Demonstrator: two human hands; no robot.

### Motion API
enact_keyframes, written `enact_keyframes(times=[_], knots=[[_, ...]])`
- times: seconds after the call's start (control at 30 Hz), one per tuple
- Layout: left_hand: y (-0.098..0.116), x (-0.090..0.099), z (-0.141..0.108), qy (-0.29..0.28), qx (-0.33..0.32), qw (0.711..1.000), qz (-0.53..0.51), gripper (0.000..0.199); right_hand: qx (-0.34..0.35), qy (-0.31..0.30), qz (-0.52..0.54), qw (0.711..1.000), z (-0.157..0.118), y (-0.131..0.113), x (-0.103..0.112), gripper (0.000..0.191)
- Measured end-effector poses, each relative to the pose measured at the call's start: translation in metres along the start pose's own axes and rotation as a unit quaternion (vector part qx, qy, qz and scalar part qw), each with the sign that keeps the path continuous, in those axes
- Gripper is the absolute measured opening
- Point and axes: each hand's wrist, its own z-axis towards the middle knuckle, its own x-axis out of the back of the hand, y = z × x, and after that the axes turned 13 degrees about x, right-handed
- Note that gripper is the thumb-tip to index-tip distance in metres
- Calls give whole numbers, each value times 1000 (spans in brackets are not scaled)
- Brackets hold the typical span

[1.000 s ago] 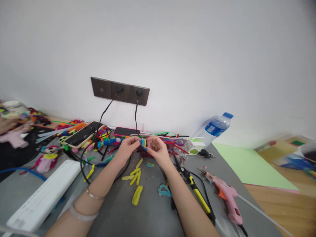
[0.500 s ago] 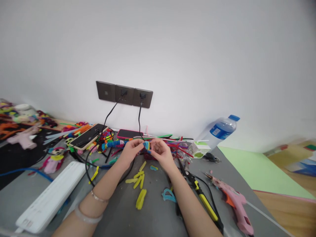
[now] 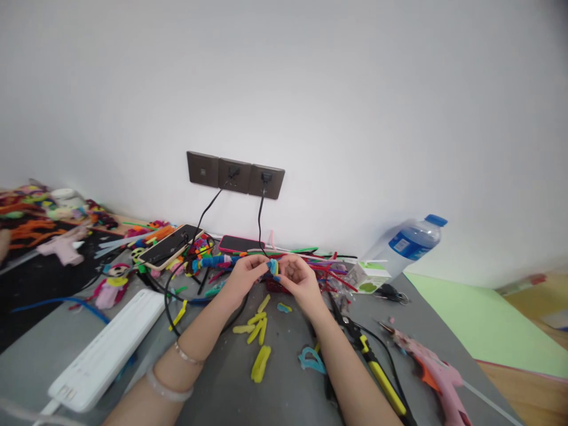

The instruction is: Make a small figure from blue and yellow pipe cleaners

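Between my two hands is a small blue and yellow fuzzy piece (image 3: 274,267), apparently bent pipe cleaner. My left hand (image 3: 247,275) pinches it from the left, and the fingers of my right hand (image 3: 299,278) close on its right side. Fingertips cover part of it. Below my hands, several yellow fuzzy strips (image 3: 256,329) lie on the grey table, with a thicker folded yellow piece (image 3: 261,364) nearer me. A small blue and yellow piece (image 3: 284,307) rests just under my right hand. Beside my right forearm lies a blue looped piece (image 3: 312,360).
Right of my arm are yellow-handled pliers (image 3: 377,373) and a pink glue gun (image 3: 432,370). A water bottle (image 3: 412,239) leans on the wall by a small box (image 3: 370,277). A white power strip (image 3: 109,349), a phone (image 3: 171,247) and a doll (image 3: 110,287) lie left, with black cords around.
The whole scene has shifted slightly right and down in the view as the camera turned. Both hands keep hold of the blue and yellow piece, with only small finger movement.
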Motion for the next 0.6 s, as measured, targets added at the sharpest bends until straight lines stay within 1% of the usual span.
enact_keyframes(times=[0.1, 0.37, 0.6], knots=[[0, 0, -1, -7, -1, 1000, 1, 27, -3, 5, 2, 1000, 0, 0, -1, 27], [-2, 1, 1, -4, 4, 1000, -3, 24, -11, 7, 7, 1000, -2, 2, 0, 27], [2, -1, -2, -2, 10, 1000, 1, 24, -11, 4, 11, 1000, -2, 2, 0, 27]])
